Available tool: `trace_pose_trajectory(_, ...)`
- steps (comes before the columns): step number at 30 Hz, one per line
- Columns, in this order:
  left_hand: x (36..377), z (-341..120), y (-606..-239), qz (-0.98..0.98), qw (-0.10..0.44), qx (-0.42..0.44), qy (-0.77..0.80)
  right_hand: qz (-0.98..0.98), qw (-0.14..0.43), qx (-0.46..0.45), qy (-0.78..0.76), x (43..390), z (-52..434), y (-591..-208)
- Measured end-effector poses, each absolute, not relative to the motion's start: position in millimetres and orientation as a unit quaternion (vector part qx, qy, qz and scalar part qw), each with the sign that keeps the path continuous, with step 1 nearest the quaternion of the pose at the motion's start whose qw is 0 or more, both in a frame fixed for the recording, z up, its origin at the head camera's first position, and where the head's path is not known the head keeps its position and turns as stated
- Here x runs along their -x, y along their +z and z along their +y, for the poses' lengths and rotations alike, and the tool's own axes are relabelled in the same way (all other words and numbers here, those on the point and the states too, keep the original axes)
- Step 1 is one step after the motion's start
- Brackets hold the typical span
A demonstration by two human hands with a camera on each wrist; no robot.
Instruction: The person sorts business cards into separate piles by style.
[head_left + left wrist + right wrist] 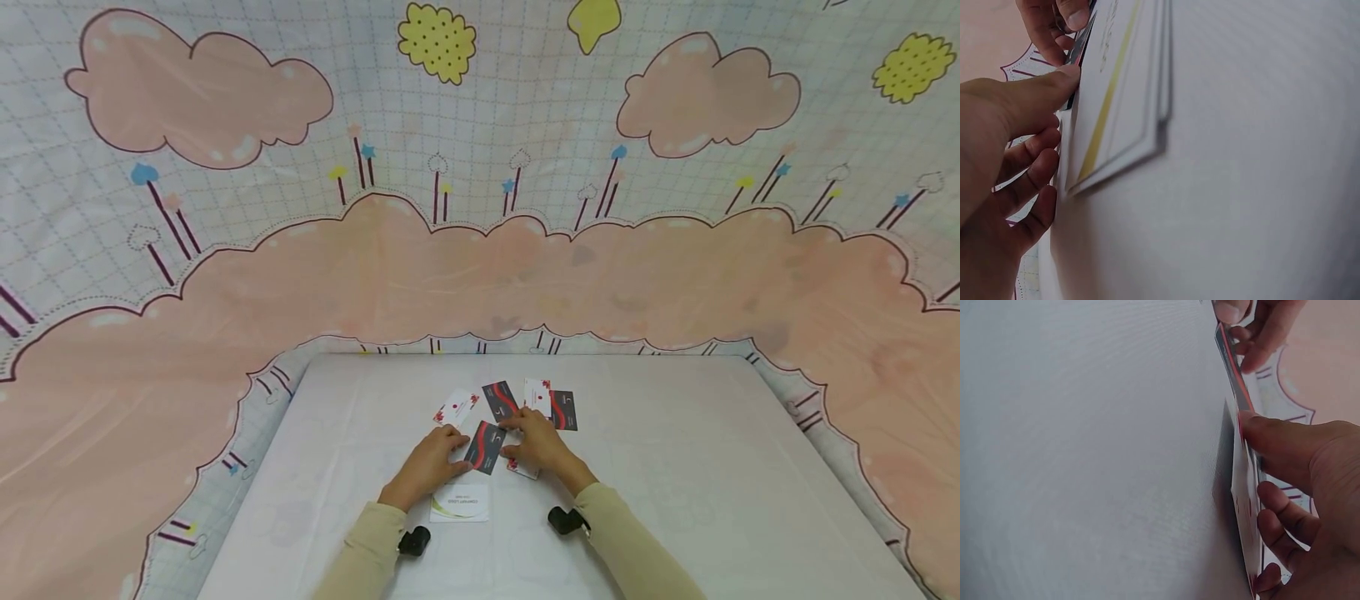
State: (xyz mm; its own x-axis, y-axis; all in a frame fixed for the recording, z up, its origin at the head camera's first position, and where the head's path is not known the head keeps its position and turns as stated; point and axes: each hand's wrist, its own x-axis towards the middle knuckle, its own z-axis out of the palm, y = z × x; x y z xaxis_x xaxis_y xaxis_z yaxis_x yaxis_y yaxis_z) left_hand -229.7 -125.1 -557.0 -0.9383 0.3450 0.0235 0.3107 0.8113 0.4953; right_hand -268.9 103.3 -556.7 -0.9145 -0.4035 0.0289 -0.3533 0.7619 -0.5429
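The left sleeve [365, 546] and right sleeve [633, 546] are alike — plain beige cloth, reaching down to the wrists. By each cuff sits a small black camera, the left camera [415, 542] and right camera [564, 521] — both stubby, with rounded ends.

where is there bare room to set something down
The white table is bare from the rightmost dark card and right sleeve to the table's right edge, and from the left hand to the left edge. It is crowded between that hand and the right hand, and just beyond, around the held dark card.
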Motion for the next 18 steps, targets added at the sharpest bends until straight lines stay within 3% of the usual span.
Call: trace_pose_trajectory(18, 228.5, -128.1, -556.6, 0.946, -0.016, -0.187, 0.264, 0.919, 0.0, 0.201, -0.34, 266.5, 107.0, -557.2)
